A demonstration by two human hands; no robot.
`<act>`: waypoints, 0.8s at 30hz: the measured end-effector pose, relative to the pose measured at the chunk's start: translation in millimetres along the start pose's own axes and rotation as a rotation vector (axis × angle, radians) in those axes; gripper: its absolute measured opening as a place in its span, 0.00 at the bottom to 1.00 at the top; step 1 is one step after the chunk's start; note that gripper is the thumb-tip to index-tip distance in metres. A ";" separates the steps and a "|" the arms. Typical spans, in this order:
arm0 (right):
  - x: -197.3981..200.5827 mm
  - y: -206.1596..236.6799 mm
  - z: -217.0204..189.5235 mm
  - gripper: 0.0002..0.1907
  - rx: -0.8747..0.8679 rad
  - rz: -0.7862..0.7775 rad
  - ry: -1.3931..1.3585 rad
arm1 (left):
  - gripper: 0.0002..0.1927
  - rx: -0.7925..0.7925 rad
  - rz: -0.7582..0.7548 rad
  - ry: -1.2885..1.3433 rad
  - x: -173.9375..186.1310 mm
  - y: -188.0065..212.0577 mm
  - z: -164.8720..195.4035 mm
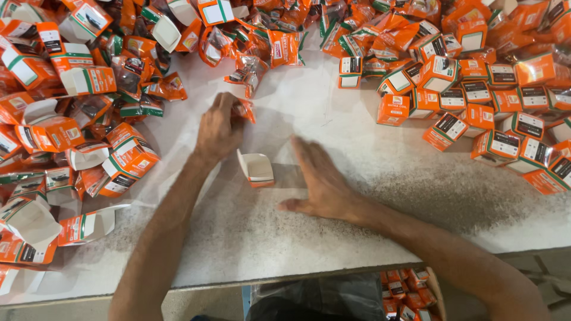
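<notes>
My left hand [219, 126] is closed on a small orange plastic packet [245, 110] near the middle of the white table [369, 160]. An open orange-and-white carton [256, 169] lies on the table just below that hand, its mouth facing up. My right hand [321, 178] rests flat on the table with fingers spread, holding nothing, just right of the open carton.
Heaps of open orange cartons [65, 137] and orange packets [148, 89] crowd the left and far side. Closed orange boxes [488, 107] are piled at the right. A box with more small orange cartons [404, 294] sits below the table's front edge.
</notes>
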State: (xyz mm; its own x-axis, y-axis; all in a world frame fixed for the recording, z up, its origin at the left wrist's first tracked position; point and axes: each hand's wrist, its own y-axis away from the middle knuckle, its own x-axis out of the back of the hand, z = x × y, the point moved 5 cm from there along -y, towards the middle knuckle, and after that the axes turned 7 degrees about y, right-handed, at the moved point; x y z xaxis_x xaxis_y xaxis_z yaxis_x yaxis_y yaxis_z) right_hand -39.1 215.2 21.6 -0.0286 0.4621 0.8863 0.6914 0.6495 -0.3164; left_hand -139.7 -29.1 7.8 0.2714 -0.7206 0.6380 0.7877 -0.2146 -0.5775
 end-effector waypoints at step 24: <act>15.9 7.1 14.1 0.25 -0.187 0.105 -0.073 | 0.19 -0.637 0.162 0.141 4.7 63.7 164.9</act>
State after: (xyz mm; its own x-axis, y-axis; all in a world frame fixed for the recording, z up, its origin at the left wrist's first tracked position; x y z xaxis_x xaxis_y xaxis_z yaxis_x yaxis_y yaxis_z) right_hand -44.9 235.6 28.7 0.0030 0.5684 0.8227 0.8151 0.4752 -0.3313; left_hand 2.9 62.6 58.0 0.2495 -0.8463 0.4706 0.2513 -0.4127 -0.8755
